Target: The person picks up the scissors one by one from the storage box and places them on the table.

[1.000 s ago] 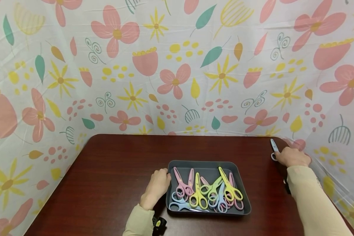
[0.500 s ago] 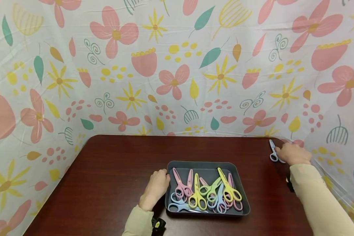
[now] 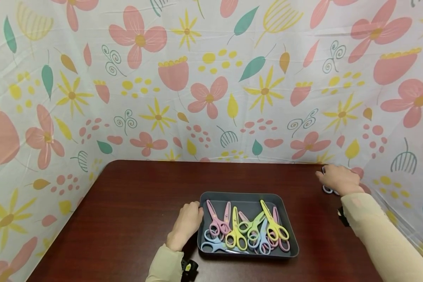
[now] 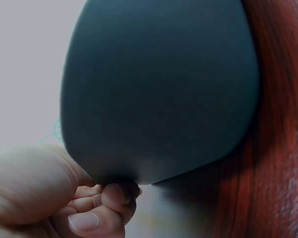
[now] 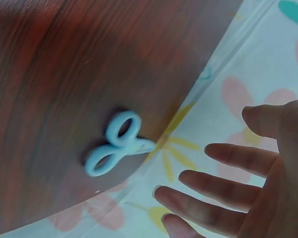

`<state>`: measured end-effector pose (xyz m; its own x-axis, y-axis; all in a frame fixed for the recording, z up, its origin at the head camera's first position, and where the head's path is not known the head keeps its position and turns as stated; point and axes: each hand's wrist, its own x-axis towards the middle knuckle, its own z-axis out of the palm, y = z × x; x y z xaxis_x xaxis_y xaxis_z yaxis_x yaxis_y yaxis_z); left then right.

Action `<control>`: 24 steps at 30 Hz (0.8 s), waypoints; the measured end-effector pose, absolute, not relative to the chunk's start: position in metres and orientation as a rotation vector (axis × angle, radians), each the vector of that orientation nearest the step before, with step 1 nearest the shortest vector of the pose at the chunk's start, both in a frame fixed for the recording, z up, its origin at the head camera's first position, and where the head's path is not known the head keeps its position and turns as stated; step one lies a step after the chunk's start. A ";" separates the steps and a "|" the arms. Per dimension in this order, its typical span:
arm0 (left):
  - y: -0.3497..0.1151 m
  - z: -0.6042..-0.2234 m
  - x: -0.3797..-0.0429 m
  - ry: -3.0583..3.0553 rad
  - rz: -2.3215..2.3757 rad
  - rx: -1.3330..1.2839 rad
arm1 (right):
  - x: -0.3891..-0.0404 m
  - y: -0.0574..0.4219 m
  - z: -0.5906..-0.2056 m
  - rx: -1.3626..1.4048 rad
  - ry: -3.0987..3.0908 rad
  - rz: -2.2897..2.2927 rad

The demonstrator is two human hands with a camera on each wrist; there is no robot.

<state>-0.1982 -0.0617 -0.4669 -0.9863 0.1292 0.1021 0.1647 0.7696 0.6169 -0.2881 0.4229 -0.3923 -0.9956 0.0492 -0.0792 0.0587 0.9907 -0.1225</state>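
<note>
At the table's far right corner lies a pair of light blue scissors (image 5: 134,146), its two finger loops toward the table's middle in the right wrist view. My right hand (image 3: 340,179) hovers over it with fingers spread and nothing held, covering most of the scissors in the head view. My left hand (image 3: 185,225) grips the left side of a dark grey tray (image 3: 250,201); thumb and curled fingers pinch its edge in the left wrist view. Inside the tray lie several scissors: pink ones (image 3: 219,226), yellow ones (image 3: 275,225), green ones (image 3: 252,227) and blue ones (image 3: 264,241).
A dark red-brown table (image 3: 134,211) carries the tray near its front middle. White cloth with a flower print (image 3: 211,58) hangs behind the table and along both sides, close to its edges. The blue scissors lie right by the table's edge.
My right hand has let go of the blue scissors, leaving them at the far right corner, then shifted left and up over them. The left hand stays on the tray.
</note>
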 end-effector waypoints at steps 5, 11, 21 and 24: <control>-0.062 -0.467 -0.199 -2.906 -1.022 -0.246 | -0.286 0.400 -0.387 0.002 3.090 -0.126; -0.062 -0.467 -0.199 -2.906 -1.034 -0.252 | -0.281 0.374 -0.389 -0.117 3.133 -0.064; -0.062 -0.467 -0.198 -2.896 -1.041 -0.257 | -0.262 0.325 -0.389 -0.311 3.201 -0.016; -0.063 -0.467 -0.198 -2.899 -1.039 -0.251 | -0.256 0.311 -0.390 -0.357 3.223 -0.007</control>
<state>-0.1983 -0.0627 -0.4672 -0.9855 0.1350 0.1031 0.1698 0.7608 0.6264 -0.2560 0.3108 -0.3896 -0.9707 -0.2181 0.1010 -0.2186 0.9758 0.0068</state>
